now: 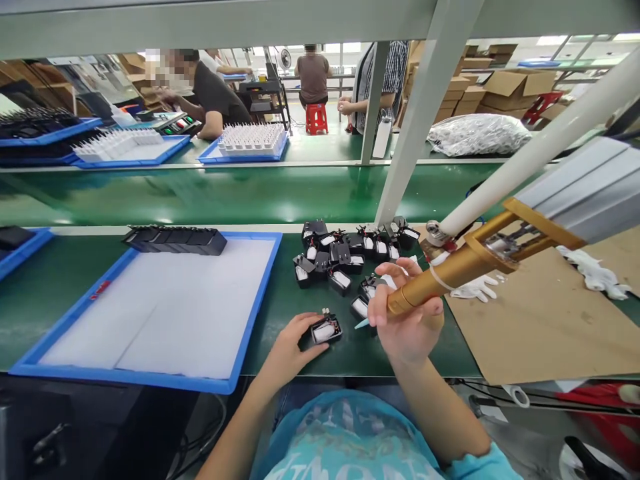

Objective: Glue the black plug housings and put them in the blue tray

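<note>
My left hand is curled around a small open black casing on the green bench, thumb at the near edge and fingers at the far side. A white block and thin red and black wires sit inside it. In my right hand is a gold dispensing gun, held from below and behind with fingers wrapped round its lower end. Its teal nozzle tip points down to the left, a little right of the casing and apart from it. Several similar black casings lie loosely grouped beyond my hands.
Left of my hands lies a blue-rimmed tray with a white liner and a row of black casings at its back. Cardboard with white gloves covers the right side. A slanted metal post stands ahead; co-workers are beyond.
</note>
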Demonstrator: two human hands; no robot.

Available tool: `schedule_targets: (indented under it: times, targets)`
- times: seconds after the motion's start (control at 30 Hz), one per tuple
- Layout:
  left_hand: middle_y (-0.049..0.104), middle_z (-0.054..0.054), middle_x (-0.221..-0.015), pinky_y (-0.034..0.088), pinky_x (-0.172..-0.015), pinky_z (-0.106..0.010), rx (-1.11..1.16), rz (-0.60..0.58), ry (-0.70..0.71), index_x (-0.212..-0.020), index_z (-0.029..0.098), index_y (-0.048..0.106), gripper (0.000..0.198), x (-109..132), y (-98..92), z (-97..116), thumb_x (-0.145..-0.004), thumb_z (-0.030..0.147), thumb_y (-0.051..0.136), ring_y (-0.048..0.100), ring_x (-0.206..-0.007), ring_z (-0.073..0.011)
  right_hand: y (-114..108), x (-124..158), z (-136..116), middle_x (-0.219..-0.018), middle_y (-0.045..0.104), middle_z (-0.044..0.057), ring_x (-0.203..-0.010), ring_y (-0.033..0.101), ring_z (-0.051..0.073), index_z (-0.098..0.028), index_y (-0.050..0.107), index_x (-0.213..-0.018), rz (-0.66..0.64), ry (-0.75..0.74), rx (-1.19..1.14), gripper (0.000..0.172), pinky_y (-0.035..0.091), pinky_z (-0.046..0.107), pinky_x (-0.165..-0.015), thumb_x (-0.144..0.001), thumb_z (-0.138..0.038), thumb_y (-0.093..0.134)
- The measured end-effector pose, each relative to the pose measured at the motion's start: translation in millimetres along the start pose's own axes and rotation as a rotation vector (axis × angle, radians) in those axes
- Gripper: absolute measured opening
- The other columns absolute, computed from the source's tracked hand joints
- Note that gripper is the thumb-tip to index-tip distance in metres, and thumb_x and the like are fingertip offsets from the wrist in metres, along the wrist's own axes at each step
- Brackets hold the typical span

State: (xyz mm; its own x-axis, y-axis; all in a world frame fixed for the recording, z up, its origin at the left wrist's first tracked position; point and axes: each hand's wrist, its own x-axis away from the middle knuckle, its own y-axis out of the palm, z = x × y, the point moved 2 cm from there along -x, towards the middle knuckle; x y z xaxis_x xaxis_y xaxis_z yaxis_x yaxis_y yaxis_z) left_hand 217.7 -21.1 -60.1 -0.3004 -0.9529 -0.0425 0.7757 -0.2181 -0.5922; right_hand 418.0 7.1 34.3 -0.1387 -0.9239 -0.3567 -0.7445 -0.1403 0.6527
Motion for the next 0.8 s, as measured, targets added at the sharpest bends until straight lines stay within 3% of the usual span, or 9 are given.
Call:
schedule_targets:
  times: [0.17, 0.3, 0.63, 0.8]
  targets:
    - [0.068, -0.005, -0.117, 0.054, -0.084, -0.029, 0.007, 0.053, 0.023, -0.125, 0.022, 0.056, 0.043, -3, 13.1, 20, -0.083, 0.031, 0.061, 0.067, -0.095, -0.0189, 6, -2, 6, -0.101, 0.063, 0.002, -0.040, 0.051, 0.006, -0.026, 0.055, -0.112, 0.006, -0.037, -0.004, 0.044, 0.047, 0.023, -0.036, -0.082, -0.058, 0.055]
    - [0.073, -0.001, -0.093, 0.054, -0.063, -0.023, -0.024, 0.184, 0.077, -0.111, 0.021, 0.063, 0.034, -3, 14.3, 32, -0.078, 0.030, 0.063, 0.065, -0.064, -0.0126, 5, -4, 6, -0.098, 0.064, 0.002, -0.038, 0.051, 0.006, -0.025, 0.053, -0.111, 0.024, -0.044, 0.029, 0.046, 0.045, 0.023, -0.034, -0.081, -0.059, 0.056]
    - [0.072, -0.002, -0.101, 0.054, -0.064, -0.022, -0.122, 0.263, 0.245, -0.114, 0.021, 0.061, 0.036, -1, 8.7, 44, -0.078, 0.026, 0.064, 0.066, -0.071, -0.0130, 6, -2, 5, -0.096, 0.062, 0.000, -0.038, 0.052, 0.006, -0.025, 0.051, -0.095, 0.002, -0.072, 0.022, 0.032, 0.045, 0.022, -0.034, -0.085, -0.055, 0.053]
    - [0.072, -0.003, -0.102, 0.054, -0.067, -0.023, -0.132, 0.271, 0.236, -0.113, 0.021, 0.061, 0.035, -1, 8.6, 42, -0.079, 0.027, 0.063, 0.068, -0.078, -0.0156, 8, -3, 5, -0.100, 0.062, 0.002, -0.038, 0.051, 0.007, -0.027, 0.050, -0.111, 0.034, -0.062, 0.051, 0.044, 0.044, 0.024, -0.032, -0.083, -0.060, 0.051]
